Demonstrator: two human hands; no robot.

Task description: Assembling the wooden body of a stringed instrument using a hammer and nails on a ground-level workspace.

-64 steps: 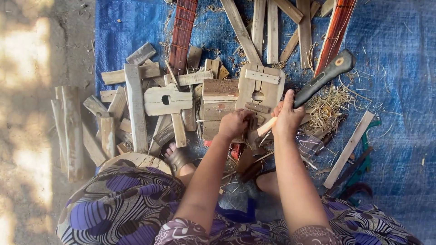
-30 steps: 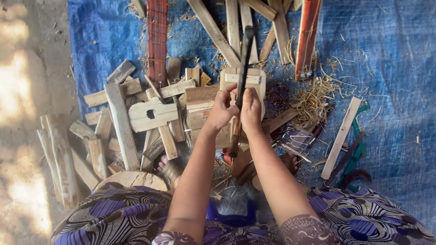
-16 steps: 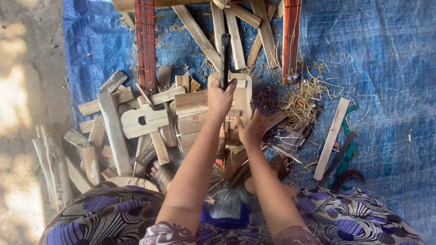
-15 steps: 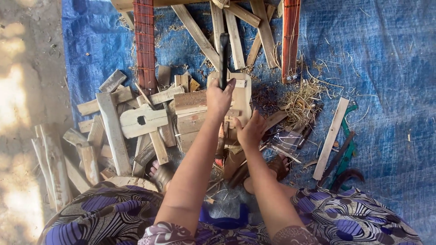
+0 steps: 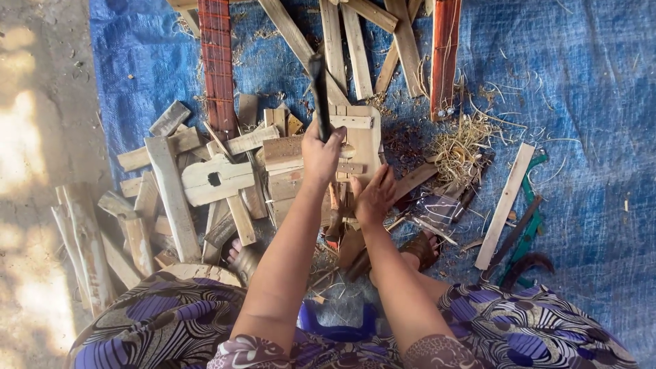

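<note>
Left hand (image 5: 321,152): gripping a dark tool handle (image 5: 318,92), fingers wrapped tight around its lower end, handle pointing up and away from the body.
Tool handle: looking black and slim, slightly blurred; its far end crossing the pale planks; working end not clearly showing.
Right hand (image 5: 374,197): lying open, fingers spread flat, pressing on the lower right edge of a wooden block (image 5: 355,147); gripping nothing.
Wooden block: sitting on the blue tarp (image 5: 588,89) just beyond both hands; looking pale, squarish, built of short nailed boards, with a thin strip across its top edge.
Left of the block: lying in a loose heap, short offcuts (image 5: 171,191), one flat piece with a dark slot (image 5: 213,179) cut through it.
Above: resting side by side, long pale planks (image 5: 355,48), with two reddish slats (image 5: 217,61) flanking them.
Right: lying on the tarp, straw-like shavings (image 5: 465,140), one narrow pale strip (image 5: 504,205), and a green-framed saw (image 5: 526,239).
Bottom: showing patterned purple clothing (image 5: 164,321) and sandalled feet (image 5: 417,249).
</note>
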